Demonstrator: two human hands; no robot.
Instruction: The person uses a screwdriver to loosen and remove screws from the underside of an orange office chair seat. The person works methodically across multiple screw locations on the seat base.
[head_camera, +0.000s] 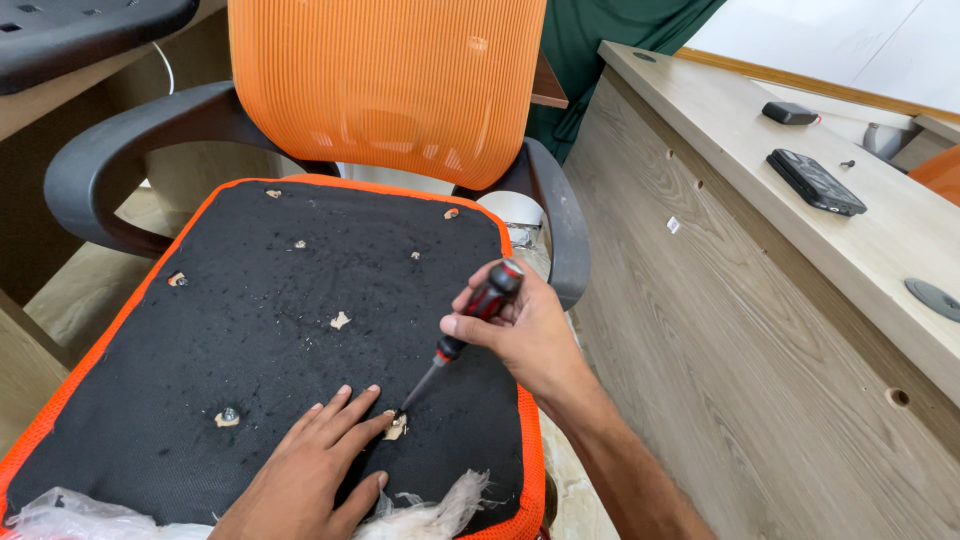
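Left hand (310, 470) lies flat, fingers spread, on the black seat underside (260, 340) near its front edge. Right hand (525, 335) grips a red-and-black screwdriver (468, 325), tip in the torn hole (396, 428) beside those fingers. One screw (228, 415) looks seated at front-left; the farther holes look empty. No containers around.

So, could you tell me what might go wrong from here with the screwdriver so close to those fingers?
Three risks, I think:
1. The screwdriver tip sits at a torn hole right beside the left hand's fingers; a slip could jab them.
2. The right hand holds it tilted, so the tip may skid off and tear the black fabric further.
3. The seat lies loose against the chair; pushing could shift it.
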